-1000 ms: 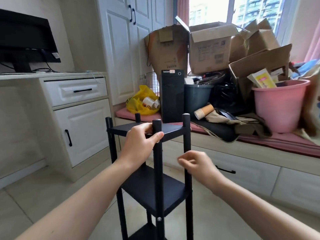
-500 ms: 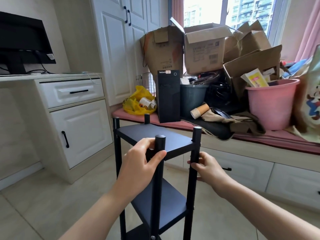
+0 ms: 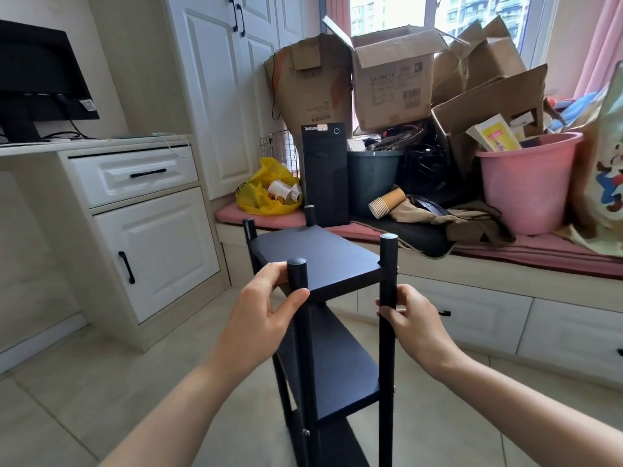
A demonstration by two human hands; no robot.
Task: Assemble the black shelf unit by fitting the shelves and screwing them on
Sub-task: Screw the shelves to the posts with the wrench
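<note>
- Gripping near-left post of upright matte-black, round-posted, three-tier shelf unit with left hand, thumb across front.
- Curling right hand round near-right post, just below top shelf.

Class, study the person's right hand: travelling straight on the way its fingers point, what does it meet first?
The black round near-right post of the shelf unit; the right hand grips it, fingers curled round it.

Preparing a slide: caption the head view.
Left hand and right hand grip the standing black shelf unit near its top.
</note>
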